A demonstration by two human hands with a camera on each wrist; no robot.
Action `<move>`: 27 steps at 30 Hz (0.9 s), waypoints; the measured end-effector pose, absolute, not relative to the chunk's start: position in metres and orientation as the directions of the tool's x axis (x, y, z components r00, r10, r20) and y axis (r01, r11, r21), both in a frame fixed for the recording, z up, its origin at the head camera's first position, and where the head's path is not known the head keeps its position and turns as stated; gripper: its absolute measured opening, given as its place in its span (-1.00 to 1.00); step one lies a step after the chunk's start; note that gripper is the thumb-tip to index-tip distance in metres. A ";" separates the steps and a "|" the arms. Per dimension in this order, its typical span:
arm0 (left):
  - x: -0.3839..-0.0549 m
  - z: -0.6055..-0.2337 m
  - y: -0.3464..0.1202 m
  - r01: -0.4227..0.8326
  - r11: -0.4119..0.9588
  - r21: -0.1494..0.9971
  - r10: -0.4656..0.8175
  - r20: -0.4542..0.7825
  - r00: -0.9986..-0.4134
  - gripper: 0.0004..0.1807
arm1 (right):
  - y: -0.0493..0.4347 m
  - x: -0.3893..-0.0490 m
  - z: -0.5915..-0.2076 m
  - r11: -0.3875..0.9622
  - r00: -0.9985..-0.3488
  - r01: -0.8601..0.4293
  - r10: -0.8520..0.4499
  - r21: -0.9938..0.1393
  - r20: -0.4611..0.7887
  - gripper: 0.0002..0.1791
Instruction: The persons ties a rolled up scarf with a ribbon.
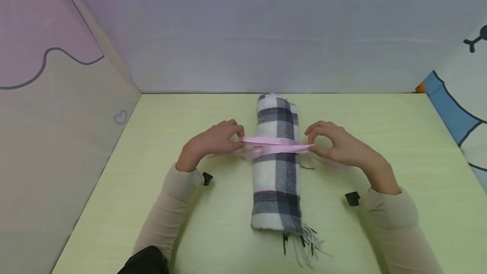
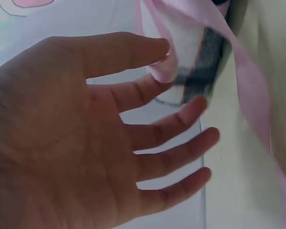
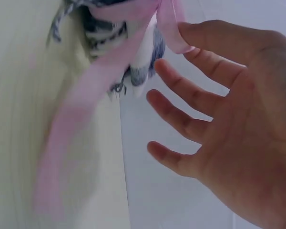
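Observation:
A rolled plaid scarf (image 1: 275,181) in white, grey and black lies lengthwise on the table, its fringe (image 1: 304,242) spread at the near end. Pink ribbon (image 1: 272,150) crosses over its middle. On the scarf's left side, my left hand (image 1: 217,138) pinches a loop of the ribbon between thumb and index finger. Opposite it, my right hand (image 1: 338,143) pinches another ribbon loop the same way. The other fingers of both hands are spread, as the wrist views show. A loose ribbon tail (image 2: 252,95) hangs down past the left hand, and another tail (image 3: 81,105) trails beside the right.
The pale yellow-green table (image 1: 213,223) meets a plain light wall panel (image 1: 236,54) along its back edge. Printed panels stand at the left (image 1: 57,138) and right (image 1: 456,96). Small black pieces (image 1: 352,198) show beside both wrists.

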State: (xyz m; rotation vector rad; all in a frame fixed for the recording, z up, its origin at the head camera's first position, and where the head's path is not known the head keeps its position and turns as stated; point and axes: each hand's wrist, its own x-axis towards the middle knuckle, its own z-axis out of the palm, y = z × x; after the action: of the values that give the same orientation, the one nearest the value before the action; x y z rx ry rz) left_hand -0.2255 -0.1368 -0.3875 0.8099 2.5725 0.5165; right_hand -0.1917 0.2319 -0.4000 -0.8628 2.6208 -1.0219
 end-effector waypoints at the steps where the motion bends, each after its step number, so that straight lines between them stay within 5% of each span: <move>1: -0.226 -0.387 -0.140 0.449 0.772 0.450 0.599 -0.281 -0.749 -0.81 | 0.235 -0.192 -0.400 0.599 -0.816 -0.423 -0.578 -0.680 -0.002 -0.87; 8: -0.228 -0.386 -0.150 0.352 0.769 0.533 0.592 -0.387 -0.707 -0.66 | 0.246 -0.191 -0.397 0.620 -0.816 -0.379 -0.574 -0.687 -0.068 -0.88; 14: -0.228 -0.391 -0.141 0.353 0.644 0.678 0.651 -0.244 -0.719 -0.33 | 0.226 -0.186 -0.390 0.573 -0.795 -0.537 -0.589 -0.619 0.144 -0.76; 20: -0.222 -0.400 -0.107 0.570 0.619 0.540 0.649 0.058 -0.759 -0.64 | 0.181 -0.176 -0.395 0.570 -0.722 -0.690 -0.578 -0.445 0.379 -0.81; 27: -0.213 -0.411 -0.082 0.682 0.648 0.338 0.648 0.227 -0.727 -0.86 | 0.150 -0.166 -0.405 0.637 -0.721 -0.691 -0.576 -0.341 0.385 -0.75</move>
State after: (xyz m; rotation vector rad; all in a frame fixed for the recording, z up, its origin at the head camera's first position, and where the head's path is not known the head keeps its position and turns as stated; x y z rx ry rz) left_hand -0.2127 -0.0822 -0.4113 1.1844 2.9290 0.6575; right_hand -0.1658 0.1502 -0.4055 -1.2041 3.0571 -0.8118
